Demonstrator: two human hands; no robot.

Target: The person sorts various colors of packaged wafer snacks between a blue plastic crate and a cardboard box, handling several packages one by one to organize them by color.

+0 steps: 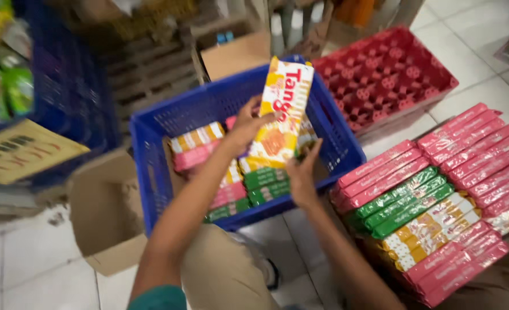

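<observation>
Left grip [247, 123], right grip [303, 175] closed on glossy flat yellow pack [280, 112] (long, rectangular) over blue lattice plastic crate [151, 149].

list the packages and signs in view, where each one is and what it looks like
Held packet: long, yellow, orange and white, gripped by left hand and right hand over the blue crate.
Packets in crate: flat rows, pink, green, yellow-striped.
Stacked packets: right, on the floor, pink, green and yellow rows.
Yellow sign: left, tilted flat card with dark print.
Cardboard box: open, brown, left of the crate.
</observation>
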